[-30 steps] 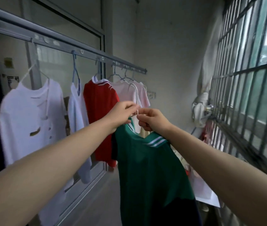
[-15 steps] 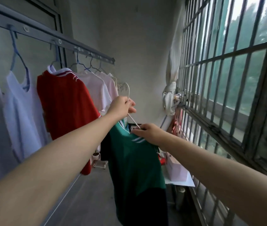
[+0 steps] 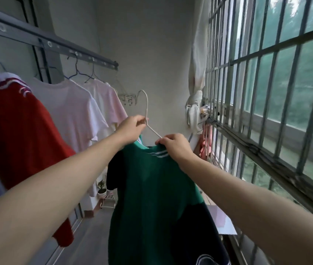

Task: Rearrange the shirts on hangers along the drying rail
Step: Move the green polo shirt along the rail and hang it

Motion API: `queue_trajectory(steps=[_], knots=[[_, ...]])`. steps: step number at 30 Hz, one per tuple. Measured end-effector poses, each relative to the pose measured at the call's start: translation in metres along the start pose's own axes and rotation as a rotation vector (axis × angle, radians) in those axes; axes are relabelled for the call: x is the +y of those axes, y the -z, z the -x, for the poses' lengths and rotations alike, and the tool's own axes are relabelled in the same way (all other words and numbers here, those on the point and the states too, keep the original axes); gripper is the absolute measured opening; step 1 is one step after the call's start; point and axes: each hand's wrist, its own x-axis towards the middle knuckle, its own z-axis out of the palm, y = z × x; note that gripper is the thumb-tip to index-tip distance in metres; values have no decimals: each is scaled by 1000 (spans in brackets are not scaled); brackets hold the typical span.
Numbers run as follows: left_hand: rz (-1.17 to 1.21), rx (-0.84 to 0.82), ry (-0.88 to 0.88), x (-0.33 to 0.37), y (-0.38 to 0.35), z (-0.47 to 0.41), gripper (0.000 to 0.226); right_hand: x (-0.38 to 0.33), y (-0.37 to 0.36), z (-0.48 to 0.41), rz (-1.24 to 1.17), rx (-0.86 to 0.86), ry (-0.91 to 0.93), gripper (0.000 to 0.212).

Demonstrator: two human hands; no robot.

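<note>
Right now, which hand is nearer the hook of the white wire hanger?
Left. The left hand grips the white wire hanger directly below its hook; the right hand pinches the green shirt at its striped collar, farther down the hanger's sloping arm.

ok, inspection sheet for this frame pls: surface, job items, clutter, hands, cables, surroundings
Surface: grey floor.
Job's things: green shirt on a white hanger, hook off the rail; red shirt, white shirt and pink shirt hang on the rail.
Clutter: potted plant on a small stand; knotted cloth bundle by the barred window.
Hands: left hand grips the hanger's neck; right hand pinches the green shirt's collar.
Cables: dark lines along the foot of the barred window, maybe wires; cannot tell.
Surroundings: barred window on the right, plain wall ahead.
</note>
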Motion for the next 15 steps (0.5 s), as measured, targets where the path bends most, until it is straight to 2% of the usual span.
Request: queue_trajectory(steps=[5,8,15], knots=[[-58,-7,7,-25,-18,-79,39,11,6,-93,94,88,16,20],[-115,-5,46,-43,-24,-120,33,18,0,-138,151,110,51,29],[-154,30,28,-91,-28,-224,32,42,-24,-239,197,144,58,32]])
